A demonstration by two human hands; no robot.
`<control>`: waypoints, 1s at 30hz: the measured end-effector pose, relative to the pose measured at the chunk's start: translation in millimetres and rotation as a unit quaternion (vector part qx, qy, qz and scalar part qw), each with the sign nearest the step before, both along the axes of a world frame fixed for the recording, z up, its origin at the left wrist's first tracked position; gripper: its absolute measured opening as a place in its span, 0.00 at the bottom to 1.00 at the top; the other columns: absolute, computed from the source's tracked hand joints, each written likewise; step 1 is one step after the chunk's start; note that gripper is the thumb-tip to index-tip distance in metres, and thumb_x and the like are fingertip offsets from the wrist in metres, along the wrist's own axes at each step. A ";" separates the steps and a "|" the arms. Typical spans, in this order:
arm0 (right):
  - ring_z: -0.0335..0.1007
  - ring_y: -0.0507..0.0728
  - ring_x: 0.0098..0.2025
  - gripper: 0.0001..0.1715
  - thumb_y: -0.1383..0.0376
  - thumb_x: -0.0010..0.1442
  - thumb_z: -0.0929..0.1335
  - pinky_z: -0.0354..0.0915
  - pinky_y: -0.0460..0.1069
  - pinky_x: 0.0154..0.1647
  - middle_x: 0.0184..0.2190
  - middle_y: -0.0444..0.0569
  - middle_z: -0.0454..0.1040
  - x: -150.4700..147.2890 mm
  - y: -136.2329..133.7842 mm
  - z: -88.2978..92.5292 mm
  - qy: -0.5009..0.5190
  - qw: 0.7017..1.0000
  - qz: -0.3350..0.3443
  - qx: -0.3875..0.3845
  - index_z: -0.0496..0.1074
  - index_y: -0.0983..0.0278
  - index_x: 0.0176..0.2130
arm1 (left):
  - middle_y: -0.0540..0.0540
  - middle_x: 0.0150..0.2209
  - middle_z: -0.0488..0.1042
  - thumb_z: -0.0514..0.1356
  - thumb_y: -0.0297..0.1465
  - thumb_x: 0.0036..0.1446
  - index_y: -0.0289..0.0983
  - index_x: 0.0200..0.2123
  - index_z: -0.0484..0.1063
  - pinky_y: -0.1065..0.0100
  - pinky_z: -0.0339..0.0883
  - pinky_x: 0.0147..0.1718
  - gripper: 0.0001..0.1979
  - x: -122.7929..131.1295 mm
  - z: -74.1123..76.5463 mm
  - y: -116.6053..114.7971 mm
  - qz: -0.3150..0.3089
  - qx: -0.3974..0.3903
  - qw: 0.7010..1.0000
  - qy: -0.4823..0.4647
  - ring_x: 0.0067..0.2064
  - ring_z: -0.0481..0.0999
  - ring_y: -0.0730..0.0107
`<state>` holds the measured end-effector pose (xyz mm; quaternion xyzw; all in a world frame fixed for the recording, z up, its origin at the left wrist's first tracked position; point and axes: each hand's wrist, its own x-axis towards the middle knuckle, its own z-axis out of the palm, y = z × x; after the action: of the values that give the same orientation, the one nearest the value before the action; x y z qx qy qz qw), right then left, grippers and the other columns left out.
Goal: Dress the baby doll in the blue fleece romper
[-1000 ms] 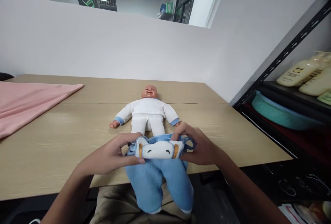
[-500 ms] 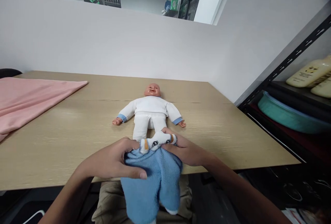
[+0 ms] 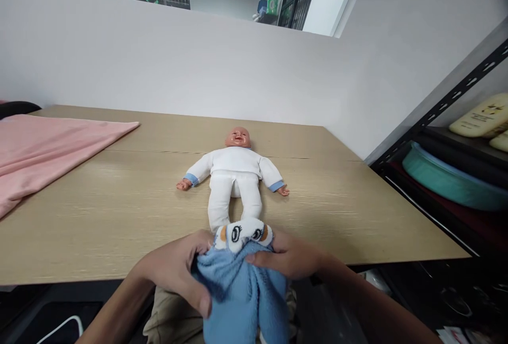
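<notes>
Blue fleece doll trousers (image 3: 242, 291) hang over the table's near edge, their white waistband with printed eyes turned toward the doll. My left hand (image 3: 178, 264) grips the left side of the waist, thumb lying on the front and fingers partly hidden behind the cloth. On the other side my right hand (image 3: 288, 256) pinches the waist between thumb and fingers. Just beyond the waistband lies a baby doll (image 3: 235, 174) on its back, head away from me, in a white top with blue cuffs. Its feet are hidden behind the waistband.
A pink cloth (image 3: 47, 151) covers the left part of the wooden table (image 3: 337, 211). A white wall (image 3: 190, 69) stands behind it. To the right, a black shelf holds a teal basin (image 3: 448, 182) and pale yellow bottles (image 3: 480, 116).
The trousers and both hands have dropped slightly, toward me. More of the waistband's printed eyes and of the doll's legs now shows. The doll has stayed in place.
</notes>
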<state>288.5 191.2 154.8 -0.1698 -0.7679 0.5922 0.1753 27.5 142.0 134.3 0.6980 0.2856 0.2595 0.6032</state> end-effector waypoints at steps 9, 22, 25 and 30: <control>0.76 0.63 0.64 0.29 0.54 0.69 0.74 0.66 0.56 0.71 0.61 0.50 0.81 4.2 2.0 0.8 -0.055 0.998 0.028 -0.030 0.76 0.58 0.66 | 0.49 0.31 0.76 0.74 0.50 0.57 0.36 0.31 0.80 0.69 0.72 0.39 0.22 1.2 -2.0 -4.1 -0.027 -0.048 0.998 0.001 0.35 0.72 0.66; 0.78 0.64 0.60 0.45 0.40 0.57 0.80 0.68 0.60 0.68 0.56 0.53 0.82 13.6 -16.8 -33.5 -0.012 0.965 -0.025 -0.260 0.76 0.60 0.64 | 0.44 0.40 0.80 0.68 0.63 0.56 0.37 0.51 0.83 0.64 0.70 0.45 0.37 13.0 -22.3 -39.2 0.082 -0.210 0.968 -0.111 0.42 0.75 0.61; 0.77 0.64 0.62 0.45 0.39 0.58 0.78 0.65 0.60 0.71 0.58 0.53 0.81 11.3 -18.9 -37.3 -0.024 0.965 -0.045 -0.258 0.75 0.60 0.64 | 0.46 0.39 0.80 0.77 0.59 0.44 0.39 0.53 0.82 0.63 0.72 0.47 0.40 15.0 -16.6 -45.1 0.058 -0.211 0.969 -0.118 0.42 0.77 0.60; 0.75 0.65 0.64 0.49 0.48 0.54 0.83 0.66 0.60 0.70 0.62 0.52 0.78 1.1 -31.5 -10.0 0.012 0.977 0.023 -0.213 0.72 0.58 0.67 | 0.42 0.42 0.83 0.74 0.56 0.49 0.37 0.45 0.84 0.62 0.75 0.46 0.31 10.6 -19.3 -62.3 0.206 -0.145 0.968 0.017 0.45 0.78 0.53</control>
<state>289.6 159.7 144.9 -0.1788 -0.6257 0.7480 0.1305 38.0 79.7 115.0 0.5334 0.4682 0.3217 0.6267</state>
